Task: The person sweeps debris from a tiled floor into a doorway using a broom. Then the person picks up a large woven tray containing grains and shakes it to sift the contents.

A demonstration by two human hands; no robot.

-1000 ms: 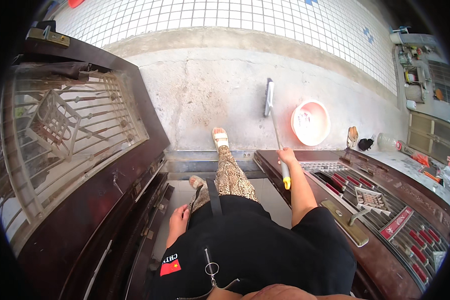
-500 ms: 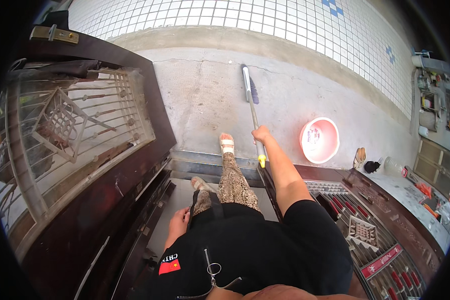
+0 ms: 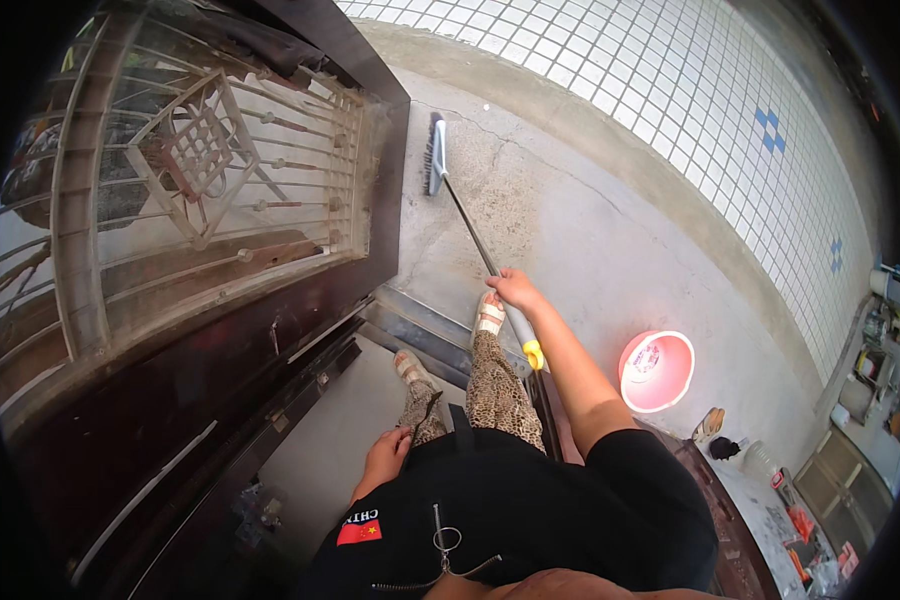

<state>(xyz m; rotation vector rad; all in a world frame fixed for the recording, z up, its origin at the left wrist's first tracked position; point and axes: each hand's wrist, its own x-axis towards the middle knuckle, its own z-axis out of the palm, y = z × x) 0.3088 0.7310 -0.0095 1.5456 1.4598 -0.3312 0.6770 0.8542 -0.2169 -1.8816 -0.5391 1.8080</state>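
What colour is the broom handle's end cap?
The end cap is yellow, clearest in the head view.

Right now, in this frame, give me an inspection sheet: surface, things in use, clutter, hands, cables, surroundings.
Surface: grey concrete floor, cracked, with a rough stained patch.
Things in use: long-handled brush, bristles facing the door.
Clutter: pink basin on the floor at right; shoes and a clear plastic bottle beyond it.
Hands: right hand grips the brush's handle; left hand hangs by the hip, contents unclear.
Cables: nothing seen.
Surroundings: barred door at left; white tiles with blue accents above.
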